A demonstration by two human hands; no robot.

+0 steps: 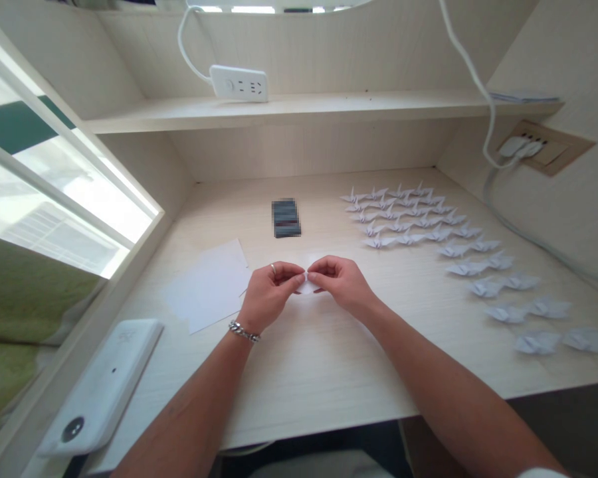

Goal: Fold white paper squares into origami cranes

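Both my hands meet over the middle of the pale wooden desk (pixel 329 358). My left hand (pixel 269 292), with a ring and a chain bracelet, pinches one side of a small folded white paper piece (pixel 307 285). My right hand (pixel 339 280) pinches its other side. The paper is mostly hidden between my fingertips. A loose stack of white paper sheets (pixel 206 285) lies just left of my left hand.
Several folded white paper cranes (pixel 418 219) lie in rows across the right half of the desk. A dark blurred block (pixel 285 218) sits behind my hands. A white device (pixel 104 385) lies at the front left edge. On the shelf rests a power strip (pixel 239 83); a wall socket (pixel 528 146) is at right.
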